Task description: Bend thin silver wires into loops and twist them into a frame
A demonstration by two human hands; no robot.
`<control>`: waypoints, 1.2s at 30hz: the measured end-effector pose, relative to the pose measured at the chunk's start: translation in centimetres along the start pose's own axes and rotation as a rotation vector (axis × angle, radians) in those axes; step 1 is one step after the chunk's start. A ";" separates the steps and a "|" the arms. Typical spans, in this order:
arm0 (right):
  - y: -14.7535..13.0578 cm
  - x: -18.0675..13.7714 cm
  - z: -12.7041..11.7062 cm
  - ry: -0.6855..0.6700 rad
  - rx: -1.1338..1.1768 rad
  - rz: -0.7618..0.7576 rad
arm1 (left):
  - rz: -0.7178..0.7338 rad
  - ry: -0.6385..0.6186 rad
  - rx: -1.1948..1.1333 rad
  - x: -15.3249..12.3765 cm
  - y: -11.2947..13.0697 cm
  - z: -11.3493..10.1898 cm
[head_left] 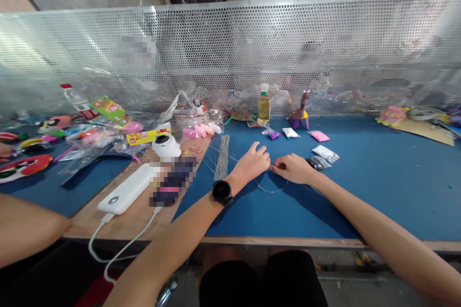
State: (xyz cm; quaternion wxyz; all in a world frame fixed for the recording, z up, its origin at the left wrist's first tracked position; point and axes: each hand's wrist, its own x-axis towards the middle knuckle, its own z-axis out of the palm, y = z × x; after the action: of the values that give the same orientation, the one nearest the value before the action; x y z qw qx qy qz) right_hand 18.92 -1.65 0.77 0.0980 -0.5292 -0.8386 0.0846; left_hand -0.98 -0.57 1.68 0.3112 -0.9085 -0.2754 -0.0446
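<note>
My left hand [253, 162], with a black watch on the wrist, and my right hand [292, 168] meet over the blue table [378, 187]. Both pinch a thin metal wire [272, 189] that hangs in a loop below the fingers. My right hand also grips something small and dark red that I cannot make out. A bundle of straight grey wires [222, 156] lies just left of my left hand. Small bags of purple [273, 134], white [290, 132], pink [320, 136] and dark [317, 162] material lie beyond and beside my right hand.
A white power bank [127, 190] with its cable lies on a wooden board [137, 211] at the left, next to a round white object [166, 145]. An oil bottle [264, 103] and a purple figure [300, 112] stand by the perforated metal screen [230, 53]. Another person's arm [29, 228] rests at far left.
</note>
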 end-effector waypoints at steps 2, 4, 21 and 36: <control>0.1 0.0 0.0 -0.014 -0.003 0.003 | 0.004 0.007 0.011 0.1 0.1 -0.1; 0.2 0.1 0.1 -0.019 -0.004 0.007 | 0.009 0.009 0.017 0.1 0.3 -0.3; 0.5 0.1 0.3 0.005 0.004 0.015 | 0.005 -0.038 -0.079 0.3 0.5 -0.7; 1.2 0.2 -0.7 0.054 0.056 0.137 | -0.476 -0.227 -0.595 -2.2 -2.8 2.7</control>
State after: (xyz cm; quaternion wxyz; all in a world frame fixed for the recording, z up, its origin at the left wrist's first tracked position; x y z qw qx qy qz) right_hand 20.06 -0.96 1.12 0.1296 -0.5843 -0.7948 0.1003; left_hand -4.57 1.83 0.54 -0.0170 -0.8689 -0.4859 -0.0928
